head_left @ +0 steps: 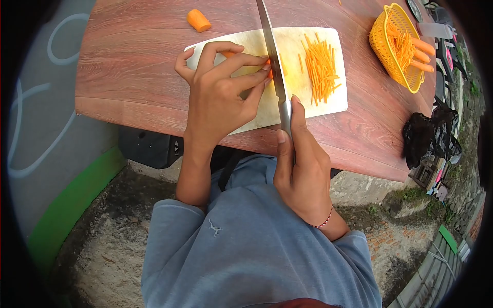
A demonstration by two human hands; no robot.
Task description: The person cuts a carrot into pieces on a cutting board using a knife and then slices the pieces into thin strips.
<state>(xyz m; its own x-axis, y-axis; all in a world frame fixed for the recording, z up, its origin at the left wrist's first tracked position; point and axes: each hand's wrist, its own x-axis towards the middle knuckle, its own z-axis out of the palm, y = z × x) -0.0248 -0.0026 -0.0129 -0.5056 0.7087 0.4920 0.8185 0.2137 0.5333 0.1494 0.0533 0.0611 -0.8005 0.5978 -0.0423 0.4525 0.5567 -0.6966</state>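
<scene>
My right hand (306,161) grips the handle of a long kitchen knife (273,54), its blade pointing away from me across the white cutting board (336,49). My left hand (222,84) is bent over the board with its fingertips on a carrot (269,69), close against the left side of the blade. Most of that carrot is hidden under the fingers. Right of the knife lies a pile of thin carrot strips (321,70), with a few loose strips between pile and blade. A short cut piece of carrot (198,20) rests on the table beyond the board.
The brown wooden table (133,56) has a curved edge close to my body. A yellow plastic basket (378,38) at its right holds shredded carrot and several whole carrots (423,54). A black plastic bag (418,134) hangs by the right edge, and a clear container (434,30) lies behind.
</scene>
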